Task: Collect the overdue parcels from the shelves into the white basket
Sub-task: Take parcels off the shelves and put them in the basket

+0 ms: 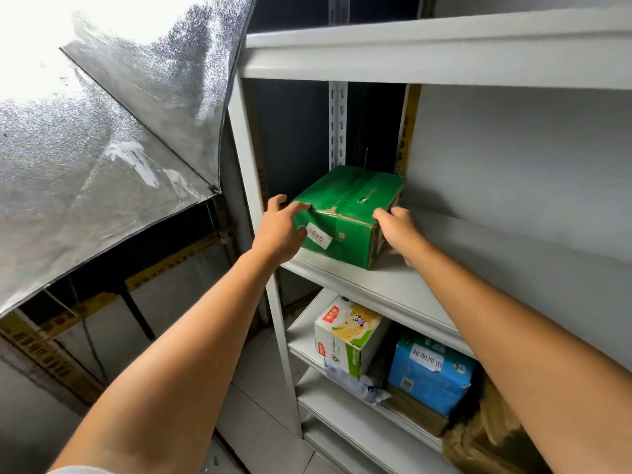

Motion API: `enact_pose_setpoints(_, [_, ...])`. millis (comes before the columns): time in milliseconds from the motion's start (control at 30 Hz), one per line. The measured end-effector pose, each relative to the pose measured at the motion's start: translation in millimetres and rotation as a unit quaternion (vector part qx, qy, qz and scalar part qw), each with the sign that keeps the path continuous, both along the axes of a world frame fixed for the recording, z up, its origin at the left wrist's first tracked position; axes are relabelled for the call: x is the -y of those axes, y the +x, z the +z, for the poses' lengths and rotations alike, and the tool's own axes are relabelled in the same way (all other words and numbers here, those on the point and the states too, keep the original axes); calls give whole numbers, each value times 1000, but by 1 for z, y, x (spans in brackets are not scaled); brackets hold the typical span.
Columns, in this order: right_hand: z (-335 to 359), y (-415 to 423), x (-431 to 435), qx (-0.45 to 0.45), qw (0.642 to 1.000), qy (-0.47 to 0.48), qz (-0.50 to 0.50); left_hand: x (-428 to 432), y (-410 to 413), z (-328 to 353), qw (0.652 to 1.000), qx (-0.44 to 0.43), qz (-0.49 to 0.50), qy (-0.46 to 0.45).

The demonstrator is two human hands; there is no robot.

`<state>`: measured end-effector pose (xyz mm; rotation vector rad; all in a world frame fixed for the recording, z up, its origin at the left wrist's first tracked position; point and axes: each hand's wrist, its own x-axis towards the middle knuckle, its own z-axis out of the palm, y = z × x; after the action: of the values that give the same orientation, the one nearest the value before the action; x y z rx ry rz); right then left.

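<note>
A green cardboard parcel (349, 206) with a white label stands on a shelf board (386, 285) of the white rack. My left hand (278, 227) grips its left front corner, fingers over the top edge and thumb on the front face. On the parcel's right side my right hand (398, 229) holds the box, fingers curled over the top right edge. The box rests on the board. The white basket is out of view.
One level lower stand a white-and-green carton (349, 333) and a blue parcel (431, 371). Below them lie a grey bag (355, 381) and a brown box (485, 436). A silver reflective umbrella (102, 159) crowds the space left of the rack. The upper shelf beam (427, 59) hangs overhead.
</note>
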<state>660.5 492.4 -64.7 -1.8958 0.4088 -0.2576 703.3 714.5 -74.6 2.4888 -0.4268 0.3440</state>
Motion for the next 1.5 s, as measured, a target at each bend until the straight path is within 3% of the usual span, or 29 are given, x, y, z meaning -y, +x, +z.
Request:
enact_pose_setpoints(200, [6, -14, 18, -13, 999, 44, 27, 17, -4, 9, 999, 15, -19, -22])
enact_pose_setpoints(367, [5, -21, 24, -12, 997, 77, 26, 18, -5, 9, 996, -30, -28, -75])
enact_pose_setpoints(667, [9, -61, 36, -21, 998, 58, 30, 15, -39, 9, 985, -75, -27, -156])
enact_pose_setpoints(933, [7, -122, 25, -10, 999, 41, 11, 5, -93, 11, 950, -164, -70, -257])
enact_pose_setpoints(1100, [1, -156, 12, 17, 999, 27, 17, -6, -119, -4, 933, -239, -82, -256])
enact_pose_setpoints(1500, [-26, -224, 9, 34, 999, 31, 20, -21, -189, -17, 899, -269, -108, -327])
